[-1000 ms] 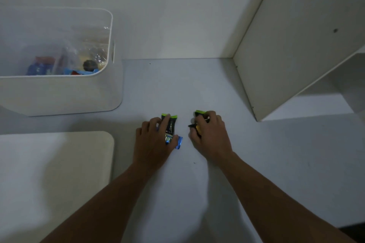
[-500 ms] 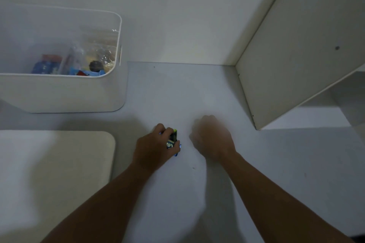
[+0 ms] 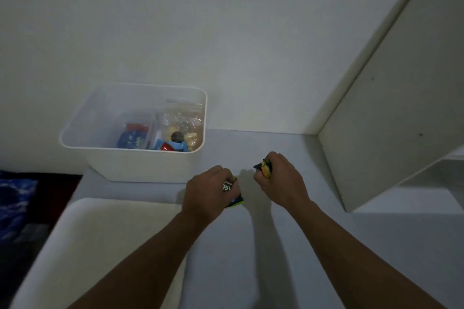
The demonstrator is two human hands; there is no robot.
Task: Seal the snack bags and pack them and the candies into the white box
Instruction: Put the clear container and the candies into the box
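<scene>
Candies, two lots, both held by me above the grey table. My left hand is fisted round black wrappers with lime-green ends; my right hand is fisted round a black and yellow piece that pokes out past the thumb. White box: on the table by the wall, just beyond my left hand, containing clear snack bags and blue and red packets. Cream lid: near left.
</scene>
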